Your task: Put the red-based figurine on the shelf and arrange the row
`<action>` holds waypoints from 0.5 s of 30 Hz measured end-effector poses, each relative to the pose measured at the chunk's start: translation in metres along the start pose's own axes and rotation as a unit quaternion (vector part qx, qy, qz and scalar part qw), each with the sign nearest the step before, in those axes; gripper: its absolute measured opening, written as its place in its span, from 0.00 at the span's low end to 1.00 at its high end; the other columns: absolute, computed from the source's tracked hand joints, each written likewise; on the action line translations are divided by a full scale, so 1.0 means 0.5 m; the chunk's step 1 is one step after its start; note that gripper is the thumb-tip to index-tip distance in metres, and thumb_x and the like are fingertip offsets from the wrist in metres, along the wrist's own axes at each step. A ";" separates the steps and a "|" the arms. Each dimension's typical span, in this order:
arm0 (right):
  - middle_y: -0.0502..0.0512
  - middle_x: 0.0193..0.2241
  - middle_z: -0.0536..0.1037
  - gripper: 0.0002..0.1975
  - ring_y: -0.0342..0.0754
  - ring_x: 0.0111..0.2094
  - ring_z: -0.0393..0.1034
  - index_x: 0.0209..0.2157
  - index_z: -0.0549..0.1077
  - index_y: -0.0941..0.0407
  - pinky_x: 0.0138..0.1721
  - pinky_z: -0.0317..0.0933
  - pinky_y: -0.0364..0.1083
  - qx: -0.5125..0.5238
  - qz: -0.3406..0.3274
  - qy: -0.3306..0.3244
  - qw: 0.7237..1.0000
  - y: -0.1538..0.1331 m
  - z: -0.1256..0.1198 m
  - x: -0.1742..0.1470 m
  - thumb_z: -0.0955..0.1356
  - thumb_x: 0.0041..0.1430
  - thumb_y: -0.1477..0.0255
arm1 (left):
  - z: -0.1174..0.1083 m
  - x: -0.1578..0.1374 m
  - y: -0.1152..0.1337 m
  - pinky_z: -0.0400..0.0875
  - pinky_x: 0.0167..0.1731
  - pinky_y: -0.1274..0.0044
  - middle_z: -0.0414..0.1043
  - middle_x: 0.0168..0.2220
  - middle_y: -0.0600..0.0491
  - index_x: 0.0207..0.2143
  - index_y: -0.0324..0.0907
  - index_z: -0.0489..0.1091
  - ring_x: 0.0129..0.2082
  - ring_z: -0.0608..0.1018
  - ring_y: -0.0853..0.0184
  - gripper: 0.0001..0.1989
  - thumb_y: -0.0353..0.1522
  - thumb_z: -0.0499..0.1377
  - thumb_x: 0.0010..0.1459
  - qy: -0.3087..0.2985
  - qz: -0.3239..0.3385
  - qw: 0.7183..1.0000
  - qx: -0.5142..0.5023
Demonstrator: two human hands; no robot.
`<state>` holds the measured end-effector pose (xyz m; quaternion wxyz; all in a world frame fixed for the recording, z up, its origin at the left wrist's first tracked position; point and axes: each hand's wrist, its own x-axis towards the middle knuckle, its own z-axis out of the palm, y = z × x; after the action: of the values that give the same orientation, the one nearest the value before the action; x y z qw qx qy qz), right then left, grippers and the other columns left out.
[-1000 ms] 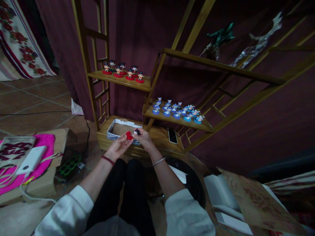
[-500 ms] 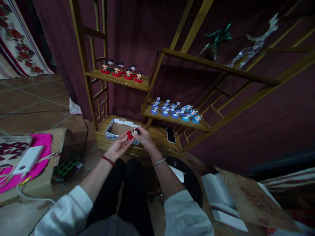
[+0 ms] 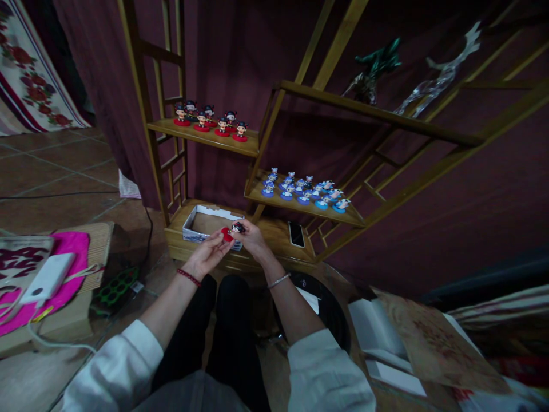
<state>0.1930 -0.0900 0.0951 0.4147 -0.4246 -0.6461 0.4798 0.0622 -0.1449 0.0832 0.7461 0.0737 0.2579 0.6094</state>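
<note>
A small figurine (image 3: 237, 228) with black hair and a round red base (image 3: 227, 234) is held between my two hands. My left hand (image 3: 207, 255) pinches the red base with thumb and fingers, palm turned up. My right hand (image 3: 253, 237) is closed round the figurine's upper part, by its head. Both hands are just in front of an open cardboard box (image 3: 197, 236) on the lowest shelf. On the upper left shelf stand several similar red-based figurines (image 3: 222, 127). The middle shelf bears several blue and purple figurines (image 3: 305, 195).
A phone (image 3: 295, 234) lies on the bottom shelf, right of the box. Green and clear statues (image 3: 446, 80) stand on the upper right shelf. A white power bank (image 3: 48, 277) with a cable lies at left. A black round bin (image 3: 338, 320) and white boxes (image 3: 392, 375) are at right.
Both hands stay in nearly the same place, holding the figurine by base and head. The figurine seems slightly turned, and the whole view has shifted a little.
</note>
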 end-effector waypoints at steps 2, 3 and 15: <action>0.48 0.28 0.71 0.14 0.40 0.28 0.63 0.34 0.69 0.56 0.33 0.60 0.42 -0.019 -0.009 -0.006 1.000 0.002 -0.002 0.001 0.67 0.40 0.71 | -0.002 0.000 0.000 0.69 0.44 0.71 0.74 0.32 0.49 0.34 0.35 0.70 0.35 0.76 0.68 0.09 0.20 0.52 0.54 -0.003 -0.003 1.000 0.002; 0.48 0.28 0.71 0.14 0.41 0.28 0.63 0.34 0.69 0.56 0.34 0.60 0.42 -0.029 -0.015 -0.009 0.999 0.002 -0.004 0.002 0.67 0.40 0.71 | -0.002 0.000 0.000 0.69 0.44 0.71 0.74 0.32 0.49 0.34 0.35 0.70 0.35 0.76 0.68 0.09 0.20 0.52 0.54 -0.004 -0.004 1.000 0.002; 0.47 0.29 0.71 0.12 0.41 0.29 0.65 0.35 0.69 0.54 0.34 0.62 0.42 -0.110 -0.063 -0.027 0.992 -0.008 -0.004 0.000 0.65 0.44 0.72 | -0.005 0.001 -0.003 0.71 0.42 0.73 0.74 0.32 0.48 0.32 0.35 0.70 0.34 0.76 0.69 0.07 0.21 0.54 0.53 0.001 -0.007 1.000 0.004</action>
<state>0.1944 -0.0900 0.0996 0.3777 -0.4128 -0.7312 0.3902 0.0624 -0.1454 0.0803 0.7495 0.0740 0.2616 0.6037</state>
